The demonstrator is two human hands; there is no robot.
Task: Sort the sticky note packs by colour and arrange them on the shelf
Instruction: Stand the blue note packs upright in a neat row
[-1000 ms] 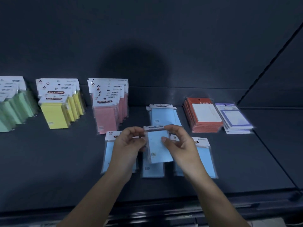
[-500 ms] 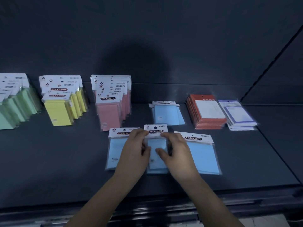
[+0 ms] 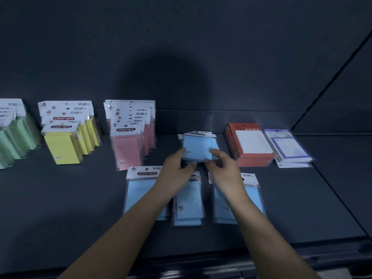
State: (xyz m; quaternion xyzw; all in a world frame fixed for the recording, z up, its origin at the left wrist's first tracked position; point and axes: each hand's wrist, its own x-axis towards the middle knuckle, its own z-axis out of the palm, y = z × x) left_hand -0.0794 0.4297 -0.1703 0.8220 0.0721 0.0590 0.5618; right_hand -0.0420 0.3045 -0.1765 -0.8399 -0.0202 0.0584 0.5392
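Pinching the near corners of a flat blue pack (image 3: 198, 147), clear glossy film with a white card header: left grip (image 3: 175, 168) and right grip (image 3: 223, 170), thumbs and fingers closed on it, mid-shelf near the back edge. Shelf (image 3: 60, 198): dark, matte. Three more blue packs (image 3: 141, 190) lie flat along the front edge. Green packs (image 3: 14, 141), yellow packs (image 3: 64, 146) and pink packs (image 3: 128, 146) stand in overlapping rows at back left. Orange pads (image 3: 251, 146) and purple-bordered pads (image 3: 287, 148) are stacked flat at back right.
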